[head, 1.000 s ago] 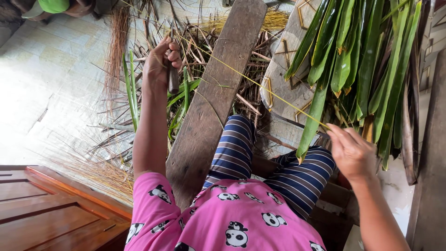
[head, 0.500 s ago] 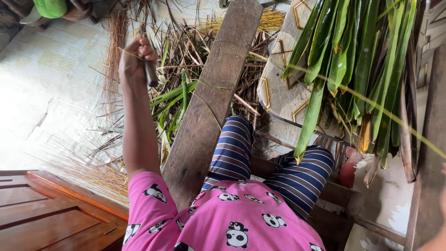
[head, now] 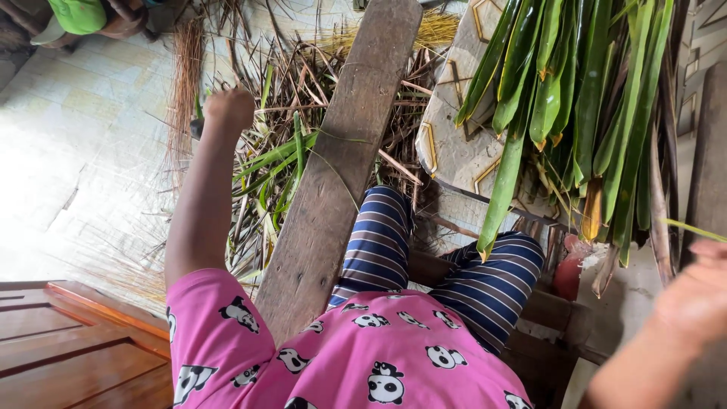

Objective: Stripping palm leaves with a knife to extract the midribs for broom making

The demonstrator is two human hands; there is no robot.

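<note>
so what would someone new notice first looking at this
Most likely the bundle of long green leaves hanging at upper right, bright against the pale floor. Next, the weathered wooden plank running up the middle from the person's lap, with a litter of dry stalks and leaf strips beside it. The left hand is stretched out over that litter.

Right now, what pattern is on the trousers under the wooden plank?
Dark blue and white stripes on the trousers, clearest in the head view.
</note>
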